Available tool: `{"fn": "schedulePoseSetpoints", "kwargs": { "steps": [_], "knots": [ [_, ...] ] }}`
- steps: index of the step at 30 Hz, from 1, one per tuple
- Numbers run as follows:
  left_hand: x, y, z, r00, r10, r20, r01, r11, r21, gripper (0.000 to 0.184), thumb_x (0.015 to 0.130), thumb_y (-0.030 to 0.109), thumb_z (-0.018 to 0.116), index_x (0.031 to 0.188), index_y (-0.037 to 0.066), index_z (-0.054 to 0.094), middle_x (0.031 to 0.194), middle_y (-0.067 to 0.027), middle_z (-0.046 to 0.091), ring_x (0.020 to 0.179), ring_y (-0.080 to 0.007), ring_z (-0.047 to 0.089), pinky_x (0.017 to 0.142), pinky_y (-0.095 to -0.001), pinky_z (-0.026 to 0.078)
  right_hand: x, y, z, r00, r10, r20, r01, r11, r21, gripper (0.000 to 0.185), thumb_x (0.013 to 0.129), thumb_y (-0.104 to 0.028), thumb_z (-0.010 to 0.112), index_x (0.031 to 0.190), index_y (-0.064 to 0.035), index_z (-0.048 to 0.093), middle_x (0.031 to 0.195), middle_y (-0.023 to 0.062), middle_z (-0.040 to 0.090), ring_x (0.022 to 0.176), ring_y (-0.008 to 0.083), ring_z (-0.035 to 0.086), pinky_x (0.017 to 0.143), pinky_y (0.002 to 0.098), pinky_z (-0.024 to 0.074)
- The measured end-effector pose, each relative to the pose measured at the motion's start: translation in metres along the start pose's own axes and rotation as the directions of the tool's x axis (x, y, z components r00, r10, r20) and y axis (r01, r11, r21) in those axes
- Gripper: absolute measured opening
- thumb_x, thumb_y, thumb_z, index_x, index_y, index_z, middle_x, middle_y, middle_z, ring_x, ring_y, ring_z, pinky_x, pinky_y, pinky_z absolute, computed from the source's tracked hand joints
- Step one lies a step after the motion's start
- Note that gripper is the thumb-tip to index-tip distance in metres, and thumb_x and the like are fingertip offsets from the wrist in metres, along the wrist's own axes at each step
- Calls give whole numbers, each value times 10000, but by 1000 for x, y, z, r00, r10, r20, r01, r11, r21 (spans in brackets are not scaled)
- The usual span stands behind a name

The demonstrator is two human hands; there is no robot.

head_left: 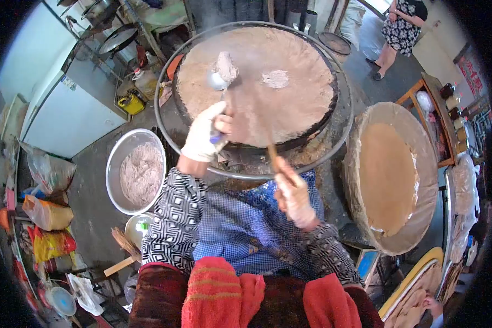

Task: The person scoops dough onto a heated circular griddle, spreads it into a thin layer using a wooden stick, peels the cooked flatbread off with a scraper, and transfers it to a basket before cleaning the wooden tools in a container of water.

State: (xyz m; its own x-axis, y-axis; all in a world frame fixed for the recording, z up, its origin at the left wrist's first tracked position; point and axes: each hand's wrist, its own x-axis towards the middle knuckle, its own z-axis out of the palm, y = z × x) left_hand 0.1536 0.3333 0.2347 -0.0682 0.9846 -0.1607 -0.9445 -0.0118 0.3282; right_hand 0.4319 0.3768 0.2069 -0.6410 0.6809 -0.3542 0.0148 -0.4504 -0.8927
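Observation:
My left hand [206, 131], in a white glove, is closed round the handle of a metal ladle [217, 81]. Pinkish-brown batter [226, 66] sits in and on the ladle, over the left part of a large round griddle [333, 112]. A thin brown layer [306, 60] covers the griddle, with a paler patch [275, 78] right of the ladle. My right hand [294, 198] grips a wooden stick [272, 153] at the griddle's near edge; its far end is blurred over the layer.
A metal basin [112, 188] of batter stands left. On the right is a cloth-lined round basket [429, 180] holding a brown sheet. A person [402, 27] stands at the upper right; another person's hand [433, 306] shows at the lower right.

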Motion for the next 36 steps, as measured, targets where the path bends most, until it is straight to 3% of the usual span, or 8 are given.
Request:
{"fn": "schedulePoseSetpoints", "kwargs": {
  "steps": [10, 18, 20, 22, 24, 27, 30, 36],
  "knots": [
    [-196, -29, 9, 947, 308, -88, -311, 819, -482, 249, 1031, 197, 390, 1082, -45, 425, 588, 24, 349, 476, -36, 393, 364, -173, 392, 44, -26, -72, 957, 248, 154, -246, 969, -27, 469, 974, -284, 537, 1427, -291, 414, 520, -46, 411, 360, 45, 310, 345, 224, 234],
    [-312, -18, -96, 658, 439, -612, -343, 898, 276, 58, 949, 72, 539, 991, 66, 499, 794, -59, 507, 537, -29, 386, 394, -135, 339, 42, -56, -70, 915, 277, 293, -204, 945, -256, 429, 945, -231, 560, 1369, -209, 503, 624, 4, 556, 426, 97, 455, 390, 257, 370],
    [-323, -7, -154, 639, 337, -691, -180, 940, 291, 74, 942, 73, 546, 996, 57, 499, 814, -65, 520, 554, -23, 410, 383, -140, 333, 93, -29, -107, 860, -300, 412, 510, 464, -724, 422, 906, -253, 597, 1320, -186, 550, 763, 87, 657, 596, 200, 604, 545, 349, 468],
    [-334, 2, -236, 626, 305, -718, 5, 919, 395, 162, 935, 127, 552, 1072, 51, 514, 907, -138, 598, 603, -144, 555, 475, -274, 483, 102, -55, -107, 806, -430, 406, 403, -103, -909, 384, 879, -247, 617, 1255, -170, 606, 918, 148, 704, 783, 263, 693, 721, 398, 521],
    [-318, 9, -279, 549, 689, -474, 825, -354, 441, 383, 915, 226, 561, 1229, 14, 503, 1118, -209, 593, 882, -336, 634, 784, -450, 529, 125, -79, -132, 814, -532, 232, 180, -148, -972, 353, 900, -261, 613, 1249, -209, 615, 843, 90, 712, 680, 224, 662, 621, 373, 522],
    [-234, 17, -169, 597, 801, -48, 750, -536, 388, 518, 875, 270, 598, 1334, 68, 465, 1361, -205, 475, 1258, -399, 435, 1034, -500, 368, 124, -100, -129, 936, -35, -350, -131, 889, -439, 397, 947, -294, 586, 1341, -291, 534, 587, -29, 461, 431, 72, 379, 354, 247, 325],
    [-168, 42, -137, 767, 532, 359, 379, -827, 416, 554, 847, 305, 628, 1332, 84, 478, 1371, -183, 464, 1298, -382, 388, 1098, -482, 288, 119, -42, -94, 999, -1, -44, -13, 950, -313, 506, 946, -291, 589, 1418, -206, 429, 553, -89, 360, 385, 46, 323, 312, 216, 279],
    [-95, 34, -146, 980, 161, 115, 116, -938, 326, 451, 805, 415, 620, 1029, 27, 573, 1074, -176, 574, 1193, -368, 465, 1128, -515, 217, 83, 8, 17, 995, 93, 22, -77, 913, -401, 393, 951, -180, 578, 1339, -239, 556, 779, -72, 578, 522, 55, 438, 429, 228, 380]
  ]
}}
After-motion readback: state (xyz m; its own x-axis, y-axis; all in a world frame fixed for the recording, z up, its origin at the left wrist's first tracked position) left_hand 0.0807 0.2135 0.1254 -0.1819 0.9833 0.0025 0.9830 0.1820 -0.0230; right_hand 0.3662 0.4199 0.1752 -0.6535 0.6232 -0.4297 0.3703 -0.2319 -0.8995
